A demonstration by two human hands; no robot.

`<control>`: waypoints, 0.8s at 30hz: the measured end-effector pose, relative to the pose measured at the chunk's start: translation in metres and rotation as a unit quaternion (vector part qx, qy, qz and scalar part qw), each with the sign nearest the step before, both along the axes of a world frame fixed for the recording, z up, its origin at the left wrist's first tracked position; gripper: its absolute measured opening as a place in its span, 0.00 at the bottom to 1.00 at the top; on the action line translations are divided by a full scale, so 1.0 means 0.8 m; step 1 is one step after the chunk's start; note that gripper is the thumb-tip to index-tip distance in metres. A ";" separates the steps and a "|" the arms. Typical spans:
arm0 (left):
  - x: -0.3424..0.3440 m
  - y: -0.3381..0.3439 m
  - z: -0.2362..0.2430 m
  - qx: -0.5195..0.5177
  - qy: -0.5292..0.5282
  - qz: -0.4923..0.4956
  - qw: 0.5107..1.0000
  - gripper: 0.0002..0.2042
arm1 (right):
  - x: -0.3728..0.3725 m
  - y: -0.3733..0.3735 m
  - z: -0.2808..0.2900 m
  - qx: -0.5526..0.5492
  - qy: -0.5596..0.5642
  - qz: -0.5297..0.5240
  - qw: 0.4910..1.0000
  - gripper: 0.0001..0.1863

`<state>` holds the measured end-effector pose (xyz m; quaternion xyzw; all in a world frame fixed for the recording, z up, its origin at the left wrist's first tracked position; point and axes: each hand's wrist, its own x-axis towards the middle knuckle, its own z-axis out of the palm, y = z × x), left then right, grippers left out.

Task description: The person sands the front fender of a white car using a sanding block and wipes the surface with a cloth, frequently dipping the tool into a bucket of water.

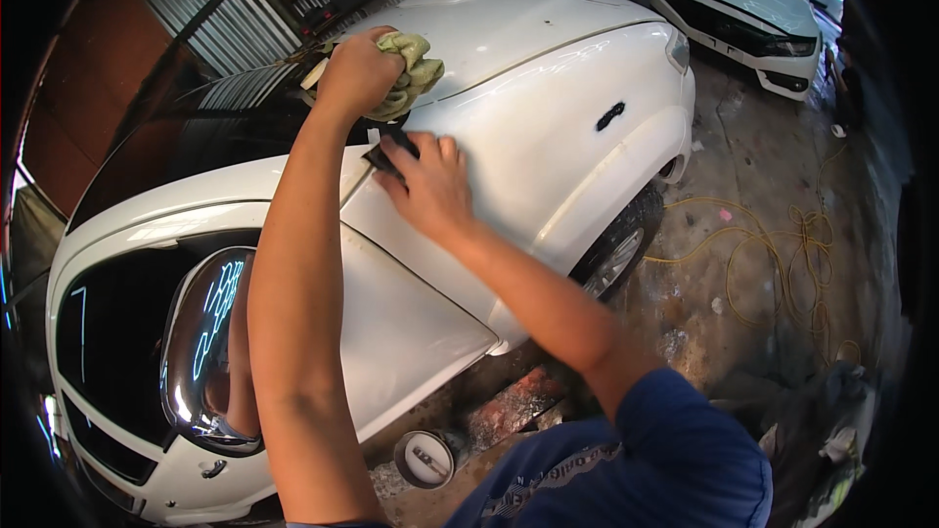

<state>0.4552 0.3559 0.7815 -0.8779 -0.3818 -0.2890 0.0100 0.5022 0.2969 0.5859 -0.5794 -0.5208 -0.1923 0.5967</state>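
Note:
My left hand [357,68] grips a bunched pale green cloth [416,68], raised over the rear edge of the white car's hood [528,20] by the windshield. My right hand [430,181] is lower, fingers curved over a small dark object [388,154], perhaps a pad or trim piece, at the top of the front fender [518,117] beside the windshield pillar. The chrome side mirror [205,352] is left of my forearms. A dark oblong opening or mark [610,115] shows on the fender.
A second white car [734,0] stands at the back right. Yellow hose [782,264] lies coiled on the concrete floor [704,332]. Below the car are a round container [438,460] and a reddish stained board [514,406]. Corrugated metal wall [196,0] is behind.

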 end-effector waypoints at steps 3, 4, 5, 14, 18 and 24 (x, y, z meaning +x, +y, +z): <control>0.001 -0.024 -0.003 0.031 -0.009 0.034 0.999 0.23 | 0.101 0.039 0.028 -0.064 0.083 -0.047 0.993 0.20; -0.001 -0.022 -0.005 0.027 -0.011 0.032 0.999 0.23 | 0.105 0.043 0.030 -0.046 0.104 -0.078 0.990 0.21; -0.003 -0.021 -0.005 0.021 -0.040 0.027 0.999 0.23 | 0.106 0.044 0.027 -0.028 0.124 -0.109 0.986 0.21; -0.042 -0.011 -0.011 -0.063 -0.235 -0.001 0.970 0.22 | 0.120 0.054 0.035 0.002 0.160 -0.087 0.983 0.21; -0.042 -0.026 -0.004 -0.146 -0.345 -0.064 0.925 0.20 | -0.029 0.019 0.002 0.001 0.098 -0.023 0.995 0.21; -0.042 -0.045 -0.008 -0.218 -0.383 -0.066 0.895 0.18 | 0.114 0.051 0.012 -0.020 0.080 -0.055 0.995 0.21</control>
